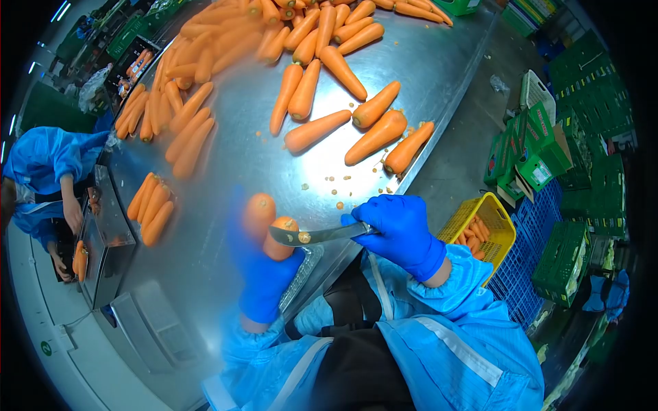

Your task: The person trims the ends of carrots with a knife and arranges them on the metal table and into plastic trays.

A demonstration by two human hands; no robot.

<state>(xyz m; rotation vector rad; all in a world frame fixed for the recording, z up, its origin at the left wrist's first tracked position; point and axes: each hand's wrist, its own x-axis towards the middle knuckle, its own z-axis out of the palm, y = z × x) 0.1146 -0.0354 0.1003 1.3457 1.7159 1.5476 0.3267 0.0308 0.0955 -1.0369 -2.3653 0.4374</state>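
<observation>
My left hand (269,281), in a blue glove and partly blurred, is closed around two carrots (260,211) with their thick ends pointing up. My right hand (403,236), also gloved in blue, grips a knife (322,235) by its handle. The curved blade lies across the top of the nearer carrot (282,251), and small round cut bits stick to it. Loose carrots (375,137) lie on the metal table beyond my hands, with small trimmings (339,205) scattered between. Under my left hand is part of a metal tray (301,277).
A large carrot pile (226,41) covers the far end of the metal table (240,164). Three carrots (151,205) lie to the left. A yellow crate (504,226) with carrots stands right, near green boxes (541,147). Another person (55,164) in blue works at the left beside a metal box (113,233).
</observation>
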